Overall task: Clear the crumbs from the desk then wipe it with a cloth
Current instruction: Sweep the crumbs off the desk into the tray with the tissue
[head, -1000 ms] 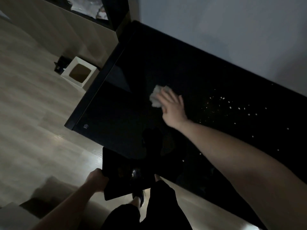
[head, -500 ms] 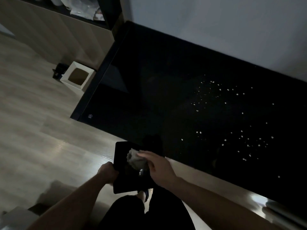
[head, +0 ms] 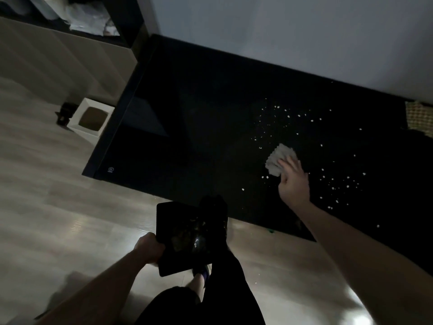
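A black desk (head: 199, 127) fills the middle of the view in dim light. Several pale crumbs (head: 281, 118) lie scattered over its right half. My right hand (head: 294, 184) presses a crumpled white cloth (head: 278, 159) flat on the desk among the crumbs, fingers spread over it. My left hand (head: 148, 248) grips the left edge of a dark flat tray (head: 178, 238), held below the desk's front edge. Some crumbs lie on the tray.
A white square bin (head: 92, 119) stands on the wooden floor left of the desk. A shelf unit (head: 70, 24) rises at the back left. The wall runs behind the desk. A woven mat (head: 419, 119) shows at the right edge. My legs are below the tray.
My right hand carried the cloth from over the tray up and right, back onto the desk among the crumbs. The left hand still holds the tray in about the same place.
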`<action>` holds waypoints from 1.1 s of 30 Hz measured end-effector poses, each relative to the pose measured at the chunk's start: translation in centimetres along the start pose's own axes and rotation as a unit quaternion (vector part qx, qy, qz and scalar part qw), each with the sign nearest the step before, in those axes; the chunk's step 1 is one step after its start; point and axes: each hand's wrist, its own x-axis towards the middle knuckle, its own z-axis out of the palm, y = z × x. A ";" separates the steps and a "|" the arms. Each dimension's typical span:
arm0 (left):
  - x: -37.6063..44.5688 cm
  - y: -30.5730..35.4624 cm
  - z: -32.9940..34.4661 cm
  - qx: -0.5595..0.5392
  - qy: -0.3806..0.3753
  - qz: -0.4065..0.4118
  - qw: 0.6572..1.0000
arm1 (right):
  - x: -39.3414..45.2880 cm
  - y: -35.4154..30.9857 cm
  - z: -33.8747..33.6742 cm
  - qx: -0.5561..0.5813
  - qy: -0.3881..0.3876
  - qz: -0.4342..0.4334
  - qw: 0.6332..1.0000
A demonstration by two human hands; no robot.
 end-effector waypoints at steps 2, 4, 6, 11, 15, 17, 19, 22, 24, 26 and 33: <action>0.0 0.1 0.0 0.004 0.003 0.002 1.000 | -1.6 -1.4 1.5 -0.058 -0.002 -0.003 0.998; -0.1 0.1 0.0 0.009 0.004 0.001 1.000 | -4.1 -3.6 3.1 -0.043 -0.001 -0.020 0.999; -0.3 0.2 0.0 0.006 0.002 0.001 1.000 | -6.9 -5.5 4.8 -0.003 -0.017 -0.042 0.999; -0.7 0.0 0.2 -0.018 0.001 0.002 1.000 | -14.3 -9.9 8.9 0.114 -0.075 -0.074 0.988; -1.0 -0.3 0.4 -0.025 -0.005 0.009 1.000 | -17.6 -13.8 8.4 0.247 -0.147 -0.107 0.952; -1.3 -0.3 0.5 -0.029 -0.004 0.010 1.000 | -17.9 -14.5 7.6 0.272 -0.176 -0.083 0.943; -1.7 -0.3 0.6 -0.032 0.001 0.008 0.999 | -17.2 -14.1 6.6 0.290 -0.164 -0.045 0.942; -1.7 -0.5 0.9 -0.041 -0.004 0.001 0.999 | -14.0 -12.1 3.7 0.291 -0.100 -0.051 0.950; -1.6 -0.7 0.9 -0.040 -0.003 -0.001 0.999 | -10.5 -9.6 1.7 0.276 -0.056 -0.063 0.957; -1.4 -0.9 1.0 -0.031 -0.001 -0.006 1.000 | -6.3 -7.2 -0.2 0.240 -0.027 -0.029 0.970; -1.6 0.0 1.8 -0.037 0.008 -0.049 0.998 | 8.1 -4.1 -5.3 0.138 0.033 0.048 0.989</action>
